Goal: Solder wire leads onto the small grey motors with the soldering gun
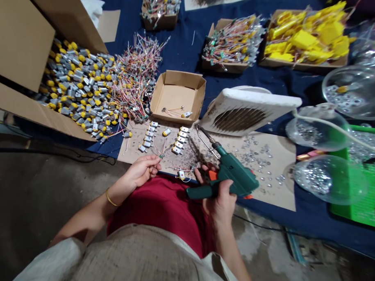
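Observation:
My left hand [144,170] is closed in a pinch on a small green circuit board [161,156] with thin wires running from it. In my right hand [222,200] is a green soldering gun [236,173], its fingers around the handle near the orange trigger and its tip pointing up and left. Just beyond the board lie small motors in two rows, a left row [148,135] and a right row [180,140], with a single motor [166,132] between them. Another wired motor [181,174] rests at the table edge between my hands.
A large carton spills a heap of motors [81,84] beside a pile of wired boards [136,72]. An open cardboard box [178,112], a white vent fan [254,107], yellow parts [309,33] and clear bowls [314,179] stand around. Small metal bits litter the cardboard sheet [281,194].

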`<state>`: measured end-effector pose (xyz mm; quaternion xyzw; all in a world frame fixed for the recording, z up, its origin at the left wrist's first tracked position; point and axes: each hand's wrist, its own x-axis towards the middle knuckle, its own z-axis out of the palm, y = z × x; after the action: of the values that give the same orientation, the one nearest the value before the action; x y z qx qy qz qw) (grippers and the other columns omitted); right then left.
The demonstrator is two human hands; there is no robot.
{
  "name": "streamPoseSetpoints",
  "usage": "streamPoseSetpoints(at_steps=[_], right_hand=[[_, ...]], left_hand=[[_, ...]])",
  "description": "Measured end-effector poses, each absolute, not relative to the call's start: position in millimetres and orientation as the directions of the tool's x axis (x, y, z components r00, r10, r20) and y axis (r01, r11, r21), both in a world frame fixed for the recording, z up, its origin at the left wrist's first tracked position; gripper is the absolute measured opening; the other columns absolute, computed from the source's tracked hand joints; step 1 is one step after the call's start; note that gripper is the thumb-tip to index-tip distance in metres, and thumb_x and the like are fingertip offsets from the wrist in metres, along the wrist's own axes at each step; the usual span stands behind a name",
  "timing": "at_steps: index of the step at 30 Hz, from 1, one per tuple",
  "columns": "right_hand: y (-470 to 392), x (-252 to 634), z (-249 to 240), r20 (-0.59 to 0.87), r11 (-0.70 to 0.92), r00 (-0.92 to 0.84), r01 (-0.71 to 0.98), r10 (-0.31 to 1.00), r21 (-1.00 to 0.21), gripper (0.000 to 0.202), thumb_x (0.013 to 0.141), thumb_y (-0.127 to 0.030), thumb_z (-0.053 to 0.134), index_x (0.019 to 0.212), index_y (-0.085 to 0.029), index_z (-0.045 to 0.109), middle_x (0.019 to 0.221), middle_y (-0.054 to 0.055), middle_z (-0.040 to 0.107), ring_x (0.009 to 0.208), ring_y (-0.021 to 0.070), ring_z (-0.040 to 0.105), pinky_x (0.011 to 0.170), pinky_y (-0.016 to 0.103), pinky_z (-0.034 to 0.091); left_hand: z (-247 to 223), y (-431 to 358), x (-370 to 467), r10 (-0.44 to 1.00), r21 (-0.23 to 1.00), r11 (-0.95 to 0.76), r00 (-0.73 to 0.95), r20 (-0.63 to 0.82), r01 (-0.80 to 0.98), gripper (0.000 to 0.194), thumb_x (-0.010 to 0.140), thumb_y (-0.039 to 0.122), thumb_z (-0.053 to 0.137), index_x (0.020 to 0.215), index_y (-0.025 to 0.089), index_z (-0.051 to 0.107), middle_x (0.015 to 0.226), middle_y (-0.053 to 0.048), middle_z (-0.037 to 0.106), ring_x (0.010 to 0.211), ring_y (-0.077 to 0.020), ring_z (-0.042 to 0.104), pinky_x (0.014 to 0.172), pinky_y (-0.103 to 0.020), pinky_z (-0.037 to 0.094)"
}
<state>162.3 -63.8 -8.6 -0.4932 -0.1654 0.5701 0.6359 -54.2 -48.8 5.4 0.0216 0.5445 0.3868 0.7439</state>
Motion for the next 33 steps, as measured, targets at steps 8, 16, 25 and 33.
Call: streamPoseSetpoints(at_steps=[8, 16, 25, 33], right_hand=[[-63.1, 161.8, -5.3, -0.367, -0.149, 0.303, -0.557, 0.879, -0.817, 0.047, 0.076, -0.054, 0.073, 0.108, -0.021, 0.063, 0.110, 0.007, 0.069, 0.104, 0.0245, 0.068, 0.100, 0.064, 0.046], [-63.1, 161.0, -2.4, -0.389, -0.161, 0.315, -0.559, 0.866, -0.813, 0.048, 0.075, -0.054, 0.075, 0.107, -0.021, 0.063, 0.109, 0.006, 0.069, 0.104, 0.0241, 0.068, 0.101, 0.064, 0.045], [-64.3, 161.6, -5.2, -0.368, -0.146, 0.322, -0.547, 0.872, -0.825, 0.051, 0.072, -0.056, 0.076, 0.108, -0.023, 0.062, 0.109, 0.006, 0.069, 0.107, 0.0252, 0.067, 0.100, 0.065, 0.045], [-65.4, 162.2, -6.2, -0.362, -0.141, 0.316, -0.551, 0.877, -0.823, 0.052, 0.073, -0.056, 0.075, 0.109, -0.022, 0.062, 0.111, 0.007, 0.069, 0.111, 0.0264, 0.065, 0.100, 0.065, 0.045]], left_hand=[[7.6, -48.1, -53.2, 0.593, 0.460, 0.707, 0.097, -0.799, -0.538, 0.023, 0.072, 0.022, 0.078, 0.078, 0.015, 0.057, 0.058, 0.002, 0.060, 0.041, -0.0040, 0.045, 0.042, -0.016, 0.029], [5.7, -48.3, -53.1, 0.602, 0.475, 0.706, 0.092, -0.793, -0.526, 0.020, 0.075, 0.021, 0.076, 0.080, 0.014, 0.058, 0.059, 0.001, 0.061, 0.041, -0.0045, 0.047, 0.042, -0.016, 0.030], [5.3, -48.3, -50.8, 0.596, 0.485, 0.707, 0.063, -0.801, -0.514, 0.020, 0.076, 0.022, 0.076, 0.081, 0.014, 0.059, 0.057, 0.001, 0.061, 0.039, -0.0041, 0.047, 0.040, -0.015, 0.030], [6.0, -47.9, -50.3, 0.594, 0.488, 0.706, 0.054, -0.803, -0.513, 0.020, 0.076, 0.022, 0.076, 0.080, 0.014, 0.059, 0.056, 0.001, 0.062, 0.038, -0.0038, 0.047, 0.040, -0.015, 0.031]])
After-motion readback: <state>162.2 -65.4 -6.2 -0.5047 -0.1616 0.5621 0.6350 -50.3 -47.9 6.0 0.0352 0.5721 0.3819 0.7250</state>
